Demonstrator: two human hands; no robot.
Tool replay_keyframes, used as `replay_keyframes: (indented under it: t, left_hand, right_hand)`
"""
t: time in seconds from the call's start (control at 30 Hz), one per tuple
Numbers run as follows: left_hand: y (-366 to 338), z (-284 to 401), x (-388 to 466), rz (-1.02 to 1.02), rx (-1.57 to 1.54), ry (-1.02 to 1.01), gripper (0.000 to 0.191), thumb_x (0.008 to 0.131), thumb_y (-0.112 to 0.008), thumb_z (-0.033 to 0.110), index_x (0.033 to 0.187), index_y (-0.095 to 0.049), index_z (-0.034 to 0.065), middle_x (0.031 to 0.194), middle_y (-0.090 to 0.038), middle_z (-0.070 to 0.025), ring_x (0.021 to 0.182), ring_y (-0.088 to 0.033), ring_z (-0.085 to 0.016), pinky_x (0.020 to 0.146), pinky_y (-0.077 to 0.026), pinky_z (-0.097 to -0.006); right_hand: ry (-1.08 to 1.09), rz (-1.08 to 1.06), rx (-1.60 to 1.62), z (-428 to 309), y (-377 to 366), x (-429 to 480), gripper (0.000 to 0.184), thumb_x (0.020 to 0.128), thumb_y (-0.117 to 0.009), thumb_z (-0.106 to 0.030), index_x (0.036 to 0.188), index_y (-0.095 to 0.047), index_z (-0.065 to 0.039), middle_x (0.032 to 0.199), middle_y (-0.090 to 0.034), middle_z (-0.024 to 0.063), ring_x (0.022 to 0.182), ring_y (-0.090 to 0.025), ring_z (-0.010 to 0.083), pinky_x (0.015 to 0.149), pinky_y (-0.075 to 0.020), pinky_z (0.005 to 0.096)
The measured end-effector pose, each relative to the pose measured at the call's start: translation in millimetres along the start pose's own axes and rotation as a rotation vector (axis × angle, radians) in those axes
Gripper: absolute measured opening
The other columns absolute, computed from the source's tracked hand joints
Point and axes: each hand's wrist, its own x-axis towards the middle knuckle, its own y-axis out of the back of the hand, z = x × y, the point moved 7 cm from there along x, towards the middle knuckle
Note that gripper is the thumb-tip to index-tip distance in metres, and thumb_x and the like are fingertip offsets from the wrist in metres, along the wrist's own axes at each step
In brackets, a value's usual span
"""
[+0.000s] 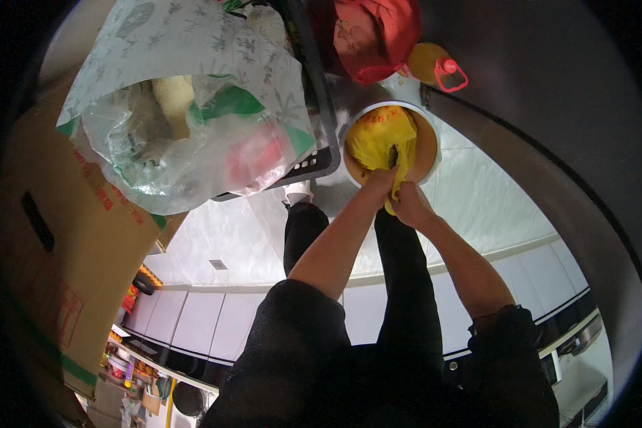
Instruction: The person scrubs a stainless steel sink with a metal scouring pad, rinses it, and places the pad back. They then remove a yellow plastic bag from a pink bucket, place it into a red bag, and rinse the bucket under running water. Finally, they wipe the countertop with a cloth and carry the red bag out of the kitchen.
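Note:
A yellow plastic bag (382,134) with red printing sits inside a round bucket (429,142) with a pale rim. My left hand (380,183) grips the gathered top of the bag at the bucket's near edge. Just to its right, my right hand (413,204) pinches the same twisted yellow plastic, and a loose end hangs below the fingers. A small dark gap shows in the bag above my hands. What fills the bag is hidden.
Left of the bucket, a black plastic crate (329,134) carries a printed plastic bag (192,48). A large cardboard box (75,230) stands at far left. Beyond the bucket are a red plastic bag (377,43) and a bottle with a red-handled cap (430,61). A dark panel (556,91) curves along the right.

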Motion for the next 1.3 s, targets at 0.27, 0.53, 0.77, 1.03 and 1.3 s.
replay_keyframes:
  t: [0.27,0.53,0.77,1.03,1.3]
  left_hand:
    - [51,-19,27,0.279,0.475,-0.345,0.028,0.083,-0.055,0.013,0.106,-0.063,-0.0021,0.095,-0.066,-0.0196,0.089,-0.064,-0.032,0.072,-0.05,-0.0374]
    - [7,6,-19,0.254,1.147,-0.189,0.026,0.084,-0.054,0.017,0.097,-0.062,-0.004,0.092,-0.065,-0.0259,0.091,-0.063,-0.039,0.074,-0.051,-0.045]
    - [-66,71,-132,0.117,1.188,-0.298,0.026,0.087,-0.048,0.018,0.089,-0.056,-0.007,0.082,-0.063,-0.0273,0.078,-0.064,-0.041,0.068,-0.051,-0.0481]
    - [-117,102,-205,0.039,1.212,-0.418,0.025,0.087,-0.053,0.017,0.093,-0.052,-0.0065,0.067,-0.058,-0.0234,0.067,-0.06,-0.041,0.065,-0.047,-0.0509]
    - [-81,113,-257,0.273,0.623,-0.745,0.024,0.095,-0.048,0.011,0.114,-0.05,-0.0023,0.098,-0.058,-0.0161,0.09,-0.06,-0.025,0.08,-0.048,-0.0361]
  right_hand:
    - [-0.19,-0.211,-0.133,-18,-2,-28,0.027,0.086,-0.06,-0.018,0.102,-0.055,0.003,0.095,-0.062,0.0247,0.087,-0.061,0.0406,0.075,-0.0497,0.0481]
    - [-0.125,0.117,-0.377,23,26,-20,0.074,0.082,-0.068,-0.015,0.143,-0.027,-0.014,0.116,-0.057,0.0168,0.095,-0.062,0.0315,0.077,-0.0534,0.0403]
    - [0.173,-0.084,-0.477,-10,26,-14,0.068,0.077,-0.067,-0.016,0.139,-0.04,-0.021,0.118,-0.055,0.0173,0.084,-0.065,0.0311,0.072,-0.0547,0.0385]
    - [0.203,0.101,-0.103,-43,69,-68,0.036,0.075,-0.068,-0.012,0.109,-0.06,-0.005,0.098,-0.066,0.0156,0.086,-0.067,0.0316,0.075,-0.0537,0.0367]
    - [0.076,0.272,0.168,-61,85,-106,0.033,0.071,-0.073,-0.016,0.096,-0.059,-0.001,0.087,-0.064,0.014,0.077,-0.065,0.0277,0.068,-0.0508,0.032]
